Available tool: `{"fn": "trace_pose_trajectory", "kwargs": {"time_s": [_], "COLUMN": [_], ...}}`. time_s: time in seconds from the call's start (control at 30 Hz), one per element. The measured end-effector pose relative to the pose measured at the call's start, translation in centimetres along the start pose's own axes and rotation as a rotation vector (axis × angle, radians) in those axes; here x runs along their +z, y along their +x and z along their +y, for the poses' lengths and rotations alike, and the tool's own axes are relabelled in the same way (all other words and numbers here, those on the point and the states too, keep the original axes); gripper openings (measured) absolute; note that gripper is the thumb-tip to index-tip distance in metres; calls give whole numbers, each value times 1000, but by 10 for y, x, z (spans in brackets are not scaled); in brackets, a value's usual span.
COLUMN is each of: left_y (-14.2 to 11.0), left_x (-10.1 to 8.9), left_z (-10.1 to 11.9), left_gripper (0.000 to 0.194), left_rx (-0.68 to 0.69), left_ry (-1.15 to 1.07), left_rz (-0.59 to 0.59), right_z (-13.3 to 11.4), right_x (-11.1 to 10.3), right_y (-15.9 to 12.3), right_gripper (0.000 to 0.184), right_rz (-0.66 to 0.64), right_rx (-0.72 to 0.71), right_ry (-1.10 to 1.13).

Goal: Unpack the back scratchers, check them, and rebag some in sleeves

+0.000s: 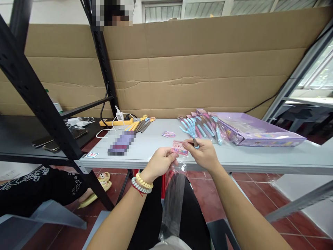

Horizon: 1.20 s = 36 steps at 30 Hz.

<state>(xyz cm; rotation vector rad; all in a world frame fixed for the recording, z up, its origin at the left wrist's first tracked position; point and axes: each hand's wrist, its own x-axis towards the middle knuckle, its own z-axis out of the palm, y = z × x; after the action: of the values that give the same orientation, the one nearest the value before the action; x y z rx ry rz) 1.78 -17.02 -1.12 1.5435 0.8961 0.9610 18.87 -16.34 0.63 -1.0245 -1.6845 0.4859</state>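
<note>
Left thumb and fingers are pinching the small pink printed card [179, 148] by its near left corner, and the right thumb and finger are closed on its other edge, with the pale-blue plastic hand-shaped tool with a dark handle [189, 127] tucked in that same grip. That's where I'd worry: the right hand [204, 154] has two jobs, so loosening up for the card could let the tool tip or drop. Tugging unevenly might bend the card too. The long clear plastic bag [173, 201] hangs just below the left hand [162, 161] over the lap, and being so floppy it could fold shut or slide off; can't tell how firmly it's pinched, or if the card is in its mouth. Pose-wise, both wrists angle inward, hands nearly meeting over the front edge of the pale grey table [145, 156], forearms spreading back toward the body. Farther out, bagged tools [205, 128] lie beside the shallow purple cardboard box [270, 140].
</note>
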Motion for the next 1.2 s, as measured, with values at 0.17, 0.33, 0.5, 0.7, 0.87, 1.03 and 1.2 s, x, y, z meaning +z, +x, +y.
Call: {"fn": "trace_pose_trajectory", "kwargs": {"time_s": [0.17,0.33,0.5,0.7,0.87,1.03,1.2], "left_y": [-1,-4,-2,-2,-5,-5,-6], "left_x": [1,0,-3,-4,-4,-4,-13], "left_z": [-2,1,0,2,6,8,-2], "left_gripper": [19,18,20,20,17,20,18], "left_rx": [68,68,35,48,84,117,80], "left_ry": [253,312,258,280,338,447,452], "left_rz": [53,56,13,-19,0,40,72], "right_z": [11,19,17,12,7,2,9], "right_x": [16,21,3,-15,-14,-10,-17], "right_y": [-4,-11,-8,1,2,3,25], "right_gripper": [28,26,13,23,15,22,32], "right_rz": [106,111,-35,-199,-190,-241,-167], "right_rx": [199,49,-256,-487,-342,-159,228], "right_ry": [303,252,36,-174,-219,-123,251]}}
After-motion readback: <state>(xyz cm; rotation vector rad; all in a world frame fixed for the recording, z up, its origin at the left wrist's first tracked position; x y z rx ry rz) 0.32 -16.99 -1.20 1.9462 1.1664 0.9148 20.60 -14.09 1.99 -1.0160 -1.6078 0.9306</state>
